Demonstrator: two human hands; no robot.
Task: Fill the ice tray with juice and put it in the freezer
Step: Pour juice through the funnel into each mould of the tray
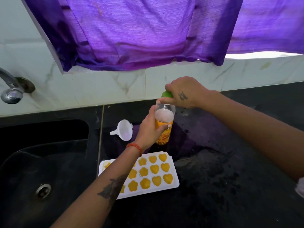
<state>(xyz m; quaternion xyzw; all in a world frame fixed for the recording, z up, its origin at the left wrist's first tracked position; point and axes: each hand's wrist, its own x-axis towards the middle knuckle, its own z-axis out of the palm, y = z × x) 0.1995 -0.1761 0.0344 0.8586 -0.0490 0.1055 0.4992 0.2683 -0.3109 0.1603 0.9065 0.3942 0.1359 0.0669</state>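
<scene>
**Kitchen counter: juice bottle in both hands, filled tray in front**

- Purple fabric curtain [131, 30]: hangs across the upper view, its hem reaching the white marble-patterned wall tiles [98, 86].
- Black stone countertop [222, 178]: speckled and glossy, with wet marks to the right of the tray.
- Black sink basin [41, 162]: left of the counter, with a metal drain at its bottom; a chrome tap [11, 91] projects from the wall above it.
- White plastic ice tray [175, 184]: flat on the counter at the near edge, just right of the sink, its heart- and flower-shaped cells filled with orange juice; the left forearm crosses over part of it.
- Clear plastic juice bottle with orange label [164, 122]: upright behind the tray, partly full.
- Left hand [148, 129]: fingers wrapped around the bottle's body.
- Right hand [182, 91]: fingers closed on the green bottle cap [166, 94] at the bottle's neck.
- White plastic funnel [125, 130]: lying on its side, just left of the bottle.
</scene>
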